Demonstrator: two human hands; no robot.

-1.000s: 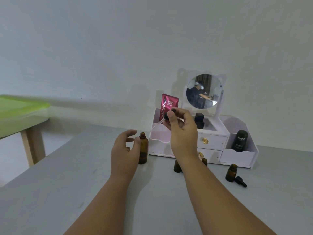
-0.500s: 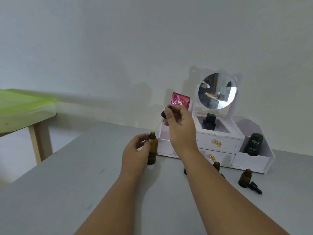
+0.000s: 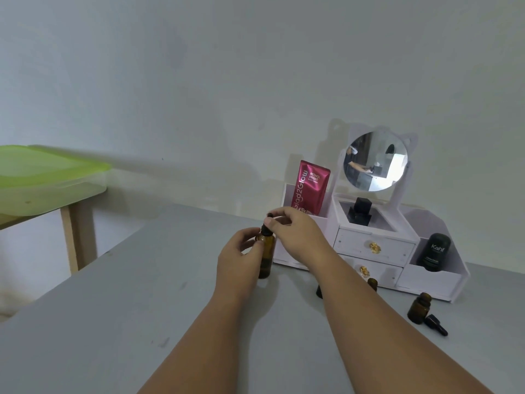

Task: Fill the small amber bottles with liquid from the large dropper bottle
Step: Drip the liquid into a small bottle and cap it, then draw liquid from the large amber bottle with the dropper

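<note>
The large amber dropper bottle [image 3: 266,255] stands upright on the grey table [image 3: 113,308]. My left hand [image 3: 240,258] grips its shoulder from the left. My right hand [image 3: 298,237] pinches the black dropper cap [image 3: 266,227], which sits on the bottle's neck. Three small amber bottles stand to the right: one [image 3: 319,291] mostly hidden behind my right forearm, one [image 3: 372,284] beside it, one [image 3: 419,308] further right with no cap. A small black dropper cap [image 3: 436,325] lies next to that last bottle.
A white cosmetic organiser [image 3: 375,251] with drawers and a round mirror [image 3: 375,162] stands behind the bottles, holding a red sachet [image 3: 311,187], a black bottle [image 3: 359,210] and a dark jar [image 3: 434,251]. At the left, a wooden table carries a green-lidded box [image 3: 42,177].
My right hand has come down from beside the red sachet and brought the dropper cap onto the large bottle's neck. My left hand has closed tighter on the bottle.
</note>
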